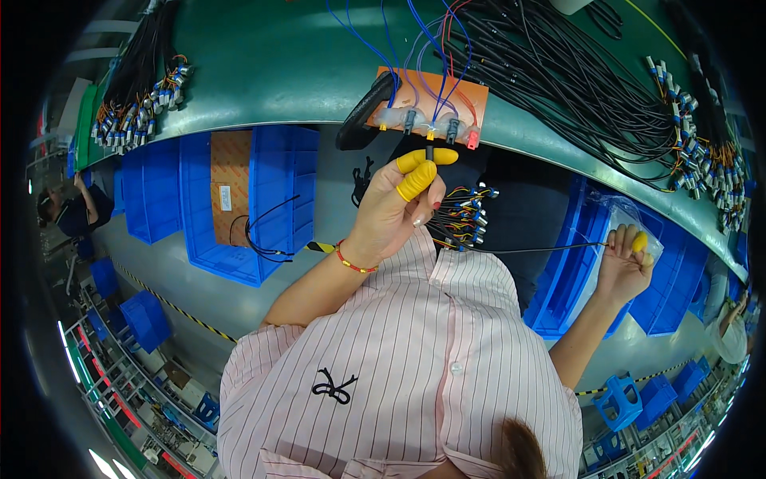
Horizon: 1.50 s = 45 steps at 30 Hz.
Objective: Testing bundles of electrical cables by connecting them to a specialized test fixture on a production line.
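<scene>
Black plug [429, 150]: up at the front edge of an orange block [472, 94], end-on to a yellow contact [432, 134]. Whether it is seated or only meeting the contact, cannot tell. Left hand [404, 191] has it, thumb and index pressed together on the plug, both in yellow finger covers; the other fingers curl below. Red-and-yellow bracelet [351, 262] on that wrist.

Right hand [625, 267] well apart, out to the right, raised, palm side showing. Its bent fingers close on a thin black cable [550, 250], which runs leftward nearly level to below the left hand; exact grip too small to read. Yellow cover on a finger here too.

Same front edge of the block: black sockets and a red socket [473, 140], set in cloudy filler. Blue, purple and red wires come down to them from above. Dark curved piece [365, 113] against the block's left side.

Beneath the left hand, a cluster of cable ends [476, 215], metal-tipped, with orange and yellow leads.

Green bench [299, 60] under the block. Large black cable bundle [558, 76] to the right, smaller bundle [152, 88] far left. Below the bench: blue bins [191, 215], one with cardboard inside.
</scene>
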Motion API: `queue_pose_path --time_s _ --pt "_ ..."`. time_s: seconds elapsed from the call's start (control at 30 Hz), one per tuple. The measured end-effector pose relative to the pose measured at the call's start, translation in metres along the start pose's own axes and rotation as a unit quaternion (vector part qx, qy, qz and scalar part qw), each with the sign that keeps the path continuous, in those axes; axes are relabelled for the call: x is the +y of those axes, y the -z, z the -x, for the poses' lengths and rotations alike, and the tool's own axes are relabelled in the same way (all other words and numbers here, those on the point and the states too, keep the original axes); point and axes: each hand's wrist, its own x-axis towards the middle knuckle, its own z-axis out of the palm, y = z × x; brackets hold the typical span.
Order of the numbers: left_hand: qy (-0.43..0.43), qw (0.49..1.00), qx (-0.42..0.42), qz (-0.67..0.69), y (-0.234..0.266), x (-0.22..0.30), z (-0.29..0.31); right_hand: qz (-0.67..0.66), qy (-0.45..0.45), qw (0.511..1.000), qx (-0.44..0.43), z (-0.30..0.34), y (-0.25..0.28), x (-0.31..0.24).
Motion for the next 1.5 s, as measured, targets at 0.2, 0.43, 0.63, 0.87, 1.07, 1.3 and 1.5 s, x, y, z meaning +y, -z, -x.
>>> queue_pose_path --time_s 0.2,0.43,0.63,0.87,1.07,1.3,1.5 --pt "0.005 1.000 0.027 -0.014 0.004 0.001 -0.003 0.080 0.028 0.995 -0.058 -0.008 -0.016 0.025" --pt "0.006 1.000 0.014 0.003 0.006 0.006 -0.004 0.104 0.024 0.992 -0.064 -0.013 -0.029 0.033" --pt "0.035 0.998 0.024 0.049 -0.002 0.015 -0.001 0.086 0.001 0.996 -0.038 -0.014 -0.030 0.034" --pt "0.053 0.997 0.048 0.040 -0.009 0.020 0.001 0.101 0.010 0.995 0.011 -0.012 -0.039 0.039" --pt "0.061 0.995 0.061 0.040 -0.009 0.022 0.000 0.109 0.028 0.989 -0.093 -0.018 -0.020 0.037" --pt "0.049 0.993 0.035 0.099 -0.013 0.023 -0.002 0.124 0.024 0.992 -0.030 -0.014 -0.030 0.038" --pt "0.020 0.999 0.023 0.044 -0.003 0.015 -0.010 0.104 0.023 0.994 -0.035 -0.012 -0.034 0.037"
